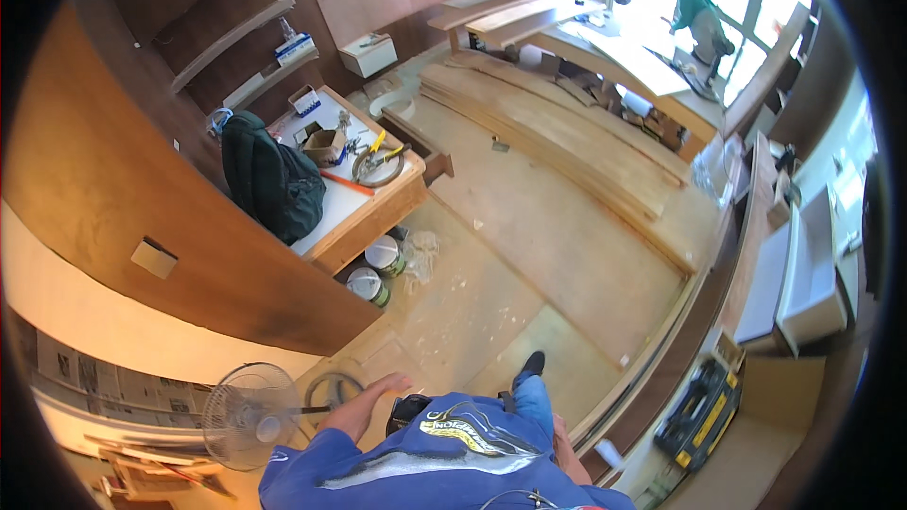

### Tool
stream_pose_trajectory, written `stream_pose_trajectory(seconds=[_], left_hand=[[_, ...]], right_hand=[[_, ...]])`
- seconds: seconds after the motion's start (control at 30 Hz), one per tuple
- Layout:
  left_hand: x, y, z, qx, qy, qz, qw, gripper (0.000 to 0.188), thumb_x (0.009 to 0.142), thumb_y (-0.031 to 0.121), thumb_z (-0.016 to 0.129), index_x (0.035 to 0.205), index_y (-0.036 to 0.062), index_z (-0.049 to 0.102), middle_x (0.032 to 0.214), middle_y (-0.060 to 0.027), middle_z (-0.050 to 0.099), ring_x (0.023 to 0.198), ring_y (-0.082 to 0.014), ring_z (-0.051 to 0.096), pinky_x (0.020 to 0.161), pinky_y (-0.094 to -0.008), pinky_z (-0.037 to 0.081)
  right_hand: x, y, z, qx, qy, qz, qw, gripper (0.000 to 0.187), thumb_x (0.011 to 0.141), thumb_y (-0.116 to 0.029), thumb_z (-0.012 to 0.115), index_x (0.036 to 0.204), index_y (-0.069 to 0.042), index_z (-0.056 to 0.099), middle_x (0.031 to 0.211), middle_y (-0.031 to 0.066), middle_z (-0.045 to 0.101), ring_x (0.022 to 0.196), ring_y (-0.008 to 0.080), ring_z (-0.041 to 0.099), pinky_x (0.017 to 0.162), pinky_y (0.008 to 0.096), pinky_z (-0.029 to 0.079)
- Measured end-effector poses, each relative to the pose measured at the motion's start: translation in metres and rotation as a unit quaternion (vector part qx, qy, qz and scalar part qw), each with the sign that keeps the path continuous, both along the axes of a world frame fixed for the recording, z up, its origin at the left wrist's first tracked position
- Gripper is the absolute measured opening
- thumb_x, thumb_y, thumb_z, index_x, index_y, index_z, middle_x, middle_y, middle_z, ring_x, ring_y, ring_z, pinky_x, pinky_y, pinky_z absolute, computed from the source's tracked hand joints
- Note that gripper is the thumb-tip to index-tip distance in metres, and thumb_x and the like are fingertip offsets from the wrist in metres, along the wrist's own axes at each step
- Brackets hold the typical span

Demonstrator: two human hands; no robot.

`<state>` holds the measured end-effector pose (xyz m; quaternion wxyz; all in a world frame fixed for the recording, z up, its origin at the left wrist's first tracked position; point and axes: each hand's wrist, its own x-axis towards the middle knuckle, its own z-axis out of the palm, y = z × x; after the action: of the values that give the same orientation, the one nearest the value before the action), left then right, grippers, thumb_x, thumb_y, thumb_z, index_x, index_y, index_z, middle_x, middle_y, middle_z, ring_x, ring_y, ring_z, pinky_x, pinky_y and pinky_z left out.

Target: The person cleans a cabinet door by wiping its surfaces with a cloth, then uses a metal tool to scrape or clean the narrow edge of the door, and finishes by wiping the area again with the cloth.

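- Royal-blue shirt (pixel 378 447), short-sleeved.
- Shirt print (pixel 472 434): pale and yellow lettering, broad white-grey streak.
- Blue jeans (pixel 536 404) on the visible leg.
- Dark footwear (pixel 531 365), rounded toe.
- Thin cable (pixel 536 497) curving near the lower edge.

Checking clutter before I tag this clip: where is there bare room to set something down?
The widest free patch is the floor, between the long boards and the plastic bag by the tins. The table is crowded with a backpack, boxes and tools; only a narrow white strip shows bare beside the backpack.
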<state>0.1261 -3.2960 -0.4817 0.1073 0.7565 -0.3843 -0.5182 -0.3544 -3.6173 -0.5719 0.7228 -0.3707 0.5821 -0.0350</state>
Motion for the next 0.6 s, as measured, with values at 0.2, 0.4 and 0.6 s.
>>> stream_pose_trajectory(seconds=[0.2,0.4,0.6], left_hand=[[0.021,-0.111,0.03,0.004,-0.006,0.091,0.996,0.035,0.09,0.037,0.055,0.094,0.006,0.072,0.084,-0.0161,0.072,0.077,-0.0251,0.067,0.07,-0.0445,0.052],[0.078,-0.33,0.041,-0.073,-0.103,-0.022,0.992,0.037,0.091,0.032,0.051,0.097,0.0012,0.07,0.095,-0.0227,0.071,0.083,-0.0357,0.068,0.074,-0.0487,0.052],[0.074,-0.546,0.051,-0.267,-0.113,-0.142,0.946,0.025,0.094,0.022,0.054,0.108,0.0074,0.067,0.098,-0.0204,0.07,0.093,-0.0343,0.066,0.083,-0.0486,0.05]], right_hand=[[0.115,-0.233,0.044,-0.092,-0.014,0.114,0.989,0.02,0.094,-0.024,0.058,0.081,-0.01,0.063,0.068,0.0036,0.057,0.057,0.0154,0.054,0.047,0.0317,0.041],[0.317,-0.397,0.167,-0.31,-0.151,0.197,0.918,0.033,0.097,-0.025,0.058,0.12,-0.003,0.066,0.091,0.0084,0.069,0.077,0.0158,0.066,0.065,0.0295,0.051],[0.452,-0.355,0.293,-0.373,-0.292,0.379,0.795,0.038,0.101,-0.032,0.057,0.125,-0.004,0.066,0.103,0.0138,0.073,0.089,0.0265,0.071,0.081,0.038,0.055]])
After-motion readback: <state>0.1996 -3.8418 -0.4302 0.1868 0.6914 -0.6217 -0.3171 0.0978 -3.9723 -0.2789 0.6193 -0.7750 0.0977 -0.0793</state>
